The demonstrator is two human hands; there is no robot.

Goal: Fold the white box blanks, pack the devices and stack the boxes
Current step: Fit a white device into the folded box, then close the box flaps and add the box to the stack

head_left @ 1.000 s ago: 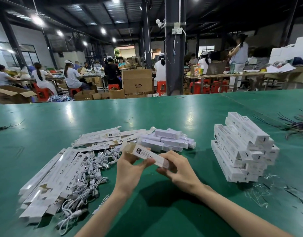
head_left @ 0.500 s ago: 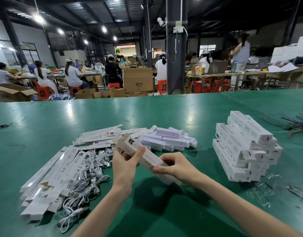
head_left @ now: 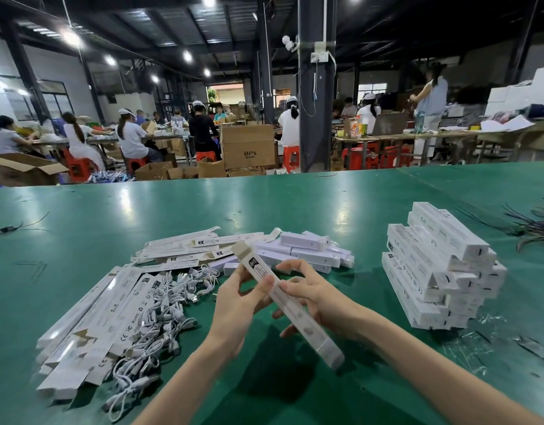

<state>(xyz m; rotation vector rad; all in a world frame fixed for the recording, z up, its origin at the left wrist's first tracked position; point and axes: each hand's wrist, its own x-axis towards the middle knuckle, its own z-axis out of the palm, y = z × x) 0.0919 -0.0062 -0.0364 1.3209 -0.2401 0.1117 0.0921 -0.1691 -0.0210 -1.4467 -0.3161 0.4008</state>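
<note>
**Long white box held slantwise in both hands above the green table**

A long, narrow white cardboard box (head_left: 299, 319) sits in the centre of the frame, lifted off the glossy green table (head_left: 111, 210); it runs on a slant from upper left to lower right. Its far end is open, with a tan, unprinted flap standing up; just below that flap is a small black printed label; the near end is blurred. The left hand (head_left: 233, 308) grips the box with the thumb laid across its top face and the fingers curled beneath; the right hand (head_left: 322, 302) grips it from the other side, with fingertips on the top face just beside the left thumb; the two hands are close together on the upper half of the box.

At the lower left of the frame lie flat white box blanks (head_left: 89, 317) with printed marks, fanned in a loose heap; touching them on their right is a tangle of short white cables (head_left: 160, 311). Behind the hands lies a small heap of folded white boxes (head_left: 307, 253); at the right stands a taller crosswise stack of finished white boxes (head_left: 439, 271), well apart from the hands. Dark loose wires (head_left: 531, 228) lie at the right edge; a brown shipping carton (head_left: 249, 145) stands beyond the table, near a dark steel pillar (head_left: 315, 87).
</note>
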